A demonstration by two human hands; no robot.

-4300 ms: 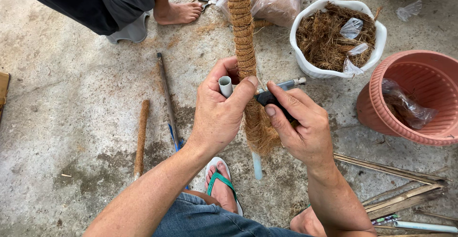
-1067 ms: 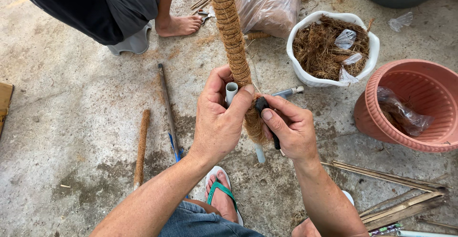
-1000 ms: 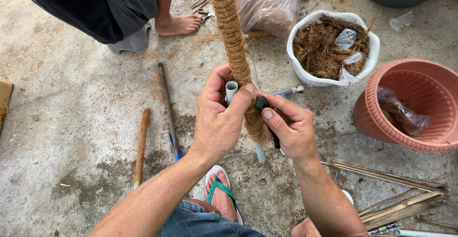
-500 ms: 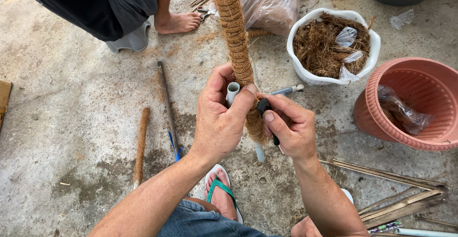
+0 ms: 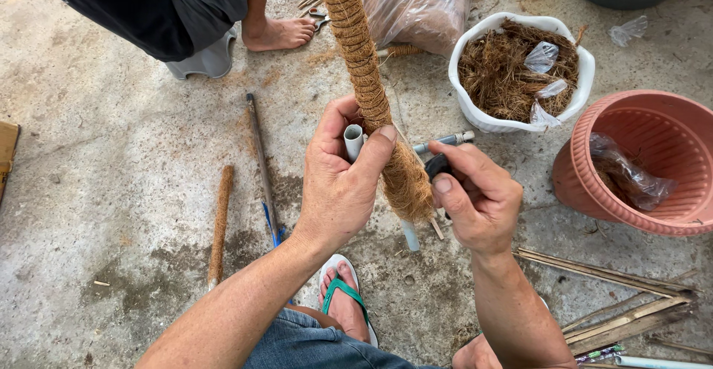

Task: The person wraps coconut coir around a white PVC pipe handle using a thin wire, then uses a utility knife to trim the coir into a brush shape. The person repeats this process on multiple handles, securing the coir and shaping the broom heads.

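Floor: rough grey concrete floor (image 5: 104, 161) dusted with brown fibre, filling the frame
Left hand: left hand (image 5: 338, 183) at centre, curled shut around a coir-wrapped pole (image 5: 368, 86), thumb pressed on the wrap; a short grey pipe end (image 5: 353, 140) stands up inside the same grip
Right hand: right hand (image 5: 479, 198) right of centre, fingers folded, thumb and forefinger pinching a small black tool (image 5: 437, 167) just beside the pole's lower end
Pole: tight brown rope windings from top centre down to mid-frame, shaggier at the bottom, pale bare pipe poking out below
Bags: clear plastic bag (image 5: 420, 1) of brown fibre at top centre; white pot (image 5: 475, 112) of loose fibre upper right; pink pot (image 5: 639, 213) with a crumpled clear bag at right
Nearby: thin coir stick (image 5: 220, 220) lower left; another person's bare foot (image 5: 278, 33) at top
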